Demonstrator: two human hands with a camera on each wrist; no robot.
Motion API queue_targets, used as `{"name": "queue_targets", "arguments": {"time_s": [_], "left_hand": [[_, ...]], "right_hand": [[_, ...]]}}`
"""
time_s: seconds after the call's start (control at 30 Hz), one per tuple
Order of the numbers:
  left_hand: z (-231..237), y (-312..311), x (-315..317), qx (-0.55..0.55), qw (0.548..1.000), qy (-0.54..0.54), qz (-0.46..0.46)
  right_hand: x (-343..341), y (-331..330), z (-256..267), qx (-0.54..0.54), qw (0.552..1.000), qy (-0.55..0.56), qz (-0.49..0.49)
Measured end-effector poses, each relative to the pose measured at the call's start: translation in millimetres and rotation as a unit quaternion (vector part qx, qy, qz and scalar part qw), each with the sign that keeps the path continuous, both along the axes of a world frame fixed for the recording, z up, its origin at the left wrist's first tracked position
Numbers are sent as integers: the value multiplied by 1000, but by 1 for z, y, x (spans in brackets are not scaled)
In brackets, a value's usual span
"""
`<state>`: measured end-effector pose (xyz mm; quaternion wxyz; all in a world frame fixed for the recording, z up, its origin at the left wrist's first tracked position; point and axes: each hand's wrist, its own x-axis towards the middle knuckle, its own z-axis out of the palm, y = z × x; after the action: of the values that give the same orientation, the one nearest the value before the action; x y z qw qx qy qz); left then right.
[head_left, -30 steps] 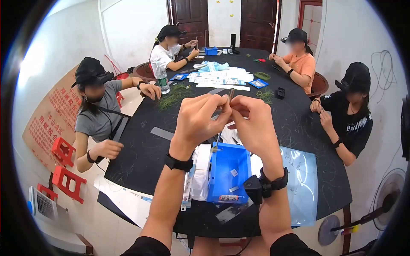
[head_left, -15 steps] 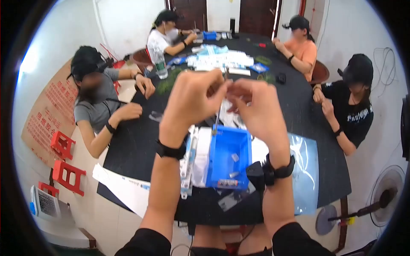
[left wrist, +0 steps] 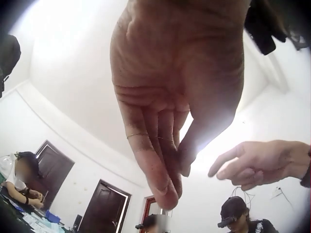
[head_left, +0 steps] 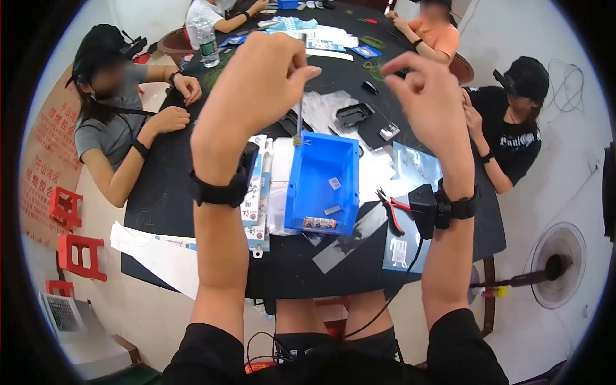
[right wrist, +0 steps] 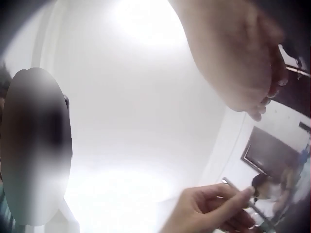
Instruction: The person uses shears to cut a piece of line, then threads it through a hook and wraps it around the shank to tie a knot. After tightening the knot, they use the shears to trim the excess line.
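In the head view my left hand (head_left: pixel 250 102) is raised at centre left and grips a slim metal rod (head_left: pixel 299 115) between thumb and fingers. The rod points down, with a small yellowish-green tuft at its lower end overlapping the corner of the blue plastic box (head_left: pixel 350 186). From the right wrist view, the same rod (right wrist: pixel 231 186) crosses the left hand's fingers. Well apart on the right, my right hand (head_left: pixel 433 106) is lifted with loosely bent fingers, and no held thing shows. Small labels and a printed tube lie inside the box.
Red-handled pliers (head_left: pixel 396 212) lie near my right wrist on a pale blue plastic sheet (head_left: pixel 417 163). A black tray (head_left: pixel 354 114), clear bags and printed cartons (head_left: pixel 256 186) surround the box. Green threads and papers (head_left: pixel 321 35) lie farther back. Several people sit around the table.
My hands were together at the rod; the right hand has come off and moved right, while the left keeps the rod, shifted left. The view has tipped downward, showing the pliers.
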<state>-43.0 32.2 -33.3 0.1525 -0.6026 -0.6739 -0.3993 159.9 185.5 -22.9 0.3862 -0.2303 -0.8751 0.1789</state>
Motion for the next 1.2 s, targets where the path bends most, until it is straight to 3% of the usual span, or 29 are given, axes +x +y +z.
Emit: {"name": "queue_targets", "arguments": {"time_s": [0.07, 0.13, 0.3, 0.33, 0.4, 0.57, 0.67, 0.73, 0.77, 0.9, 0.97, 1.2], "left_hand": [[-3, -1, -2, -5, 1000, -23, -5], [-3, -4, -2, -9, 999, -25, -17], [-5, -5, 4, 2, 1000, -15, -25], [-2, -6, 8, 7, 1000, -4, -19], [2, -9, 13, -34, 998, -53, -8], [0, -10, 9, -29, 998, -54, -25], [-4, -10, 3, -29, 999, -34, -14], [-4, -12, 1, -36, 999, -28, -8], [-5, -11, 0, -33, 999, -2, -14], [-4, -10, 1, -37, 999, 25, -9], [-4, -9, 1, -41, 999, 23, -11], [-4, -11, 1, -38, 998, 39, -15]], "right_hand": [[14, 7, -17, -38, 991, -121, 38], [32, 9, -43, -22, 970, -243, 5], [50, 27, -111, -7, 938, -345, -38], [51, 33, -121, -9, 938, -344, -42], [52, 51, -140, 85, 938, -336, 9], [45, 92, -179, 137, 937, -315, 70], [40, 89, -175, 105, 944, -305, 64], [37, 82, -166, 63, 926, -372, 9], [38, 80, -168, 33, 955, -294, 17], [44, 96, -174, 56, 979, -185, 60], [46, 99, -168, -82, 965, -245, 35], [51, 122, -197, -14, 986, -156, 61]]}}
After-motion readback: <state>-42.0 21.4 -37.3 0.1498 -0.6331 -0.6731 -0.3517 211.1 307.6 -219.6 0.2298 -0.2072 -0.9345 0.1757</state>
